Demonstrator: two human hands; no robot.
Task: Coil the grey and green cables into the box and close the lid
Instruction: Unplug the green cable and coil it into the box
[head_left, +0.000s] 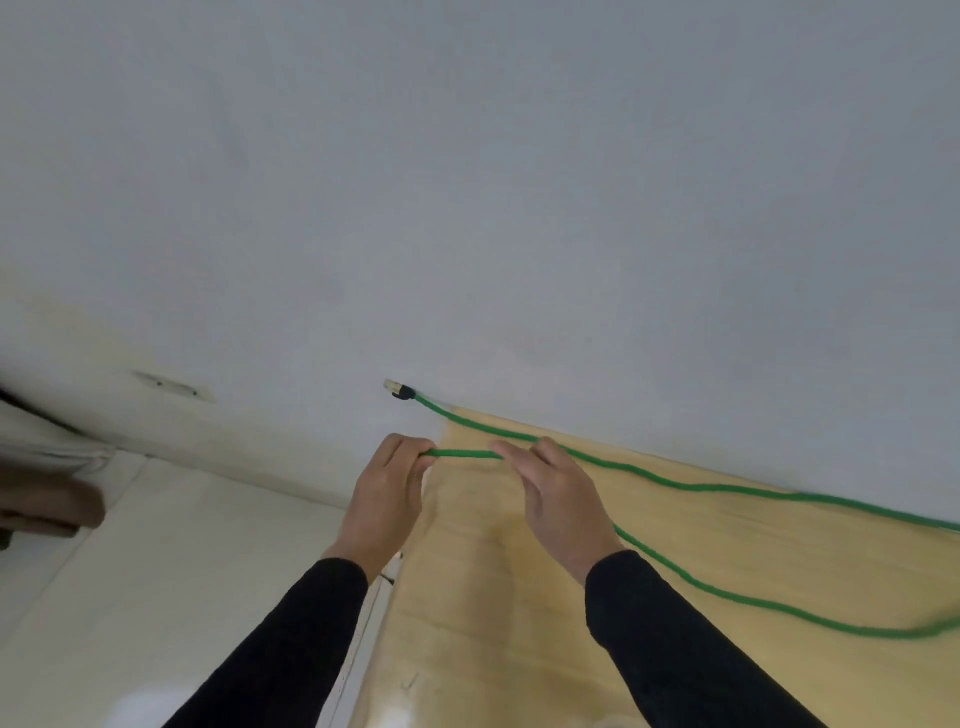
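Note:
A long green cable (675, 480) runs over the light wooden table (519, 623) and off the right edge of the view. Its plug end (399, 389), black with a pale tip, sticks out past the table's far left corner against the wall. My left hand (387, 499) pinches the cable at the table's left edge. My right hand (556, 493) grips the same strand a short way to the right, so a taut length spans between them. From my right hand the cable loops down and right. No grey cable or box is in view.
A plain grey-white wall (467, 182) fills the upper view. Pale floor (156, 571) lies to the left of the table, with a brown object (47, 506) at the far left edge and a wall plate (174, 385) low on the wall.

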